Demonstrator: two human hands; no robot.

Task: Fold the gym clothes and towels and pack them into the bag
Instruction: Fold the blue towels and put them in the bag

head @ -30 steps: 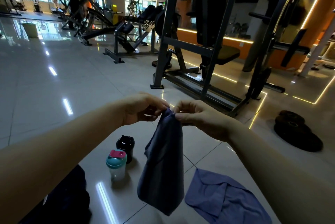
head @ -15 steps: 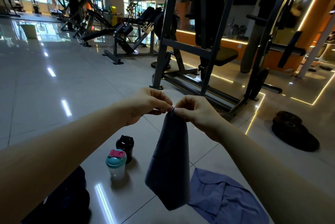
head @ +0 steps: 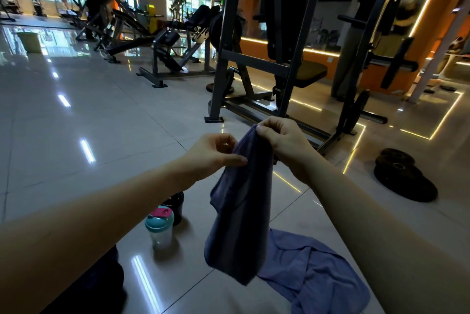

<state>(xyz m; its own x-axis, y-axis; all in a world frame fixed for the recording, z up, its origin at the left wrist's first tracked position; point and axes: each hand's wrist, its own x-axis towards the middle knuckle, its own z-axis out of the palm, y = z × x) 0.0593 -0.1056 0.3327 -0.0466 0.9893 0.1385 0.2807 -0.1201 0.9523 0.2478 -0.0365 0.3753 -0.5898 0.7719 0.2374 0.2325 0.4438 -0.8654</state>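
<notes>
Just beneath right hand, towel.

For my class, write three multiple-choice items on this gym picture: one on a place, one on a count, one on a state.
1. Where does the second towel lie?
A. on a bench
B. on the floor
C. in a bag

2. How many bottles stand on the floor?
A. one
B. two
C. four

3. How is the dark towel held?
A. spread flat on the floor
B. balled in one fist
C. hanging, pinched by both hands

Key:
1 B: it lies crumpled on the tiles, below and right of the hanging towel.
2 B: a teal-lidded bottle stands with a black bottle behind it.
3 C: the left hand and right hand pinch it near its top, and the rest hangs free.
</notes>
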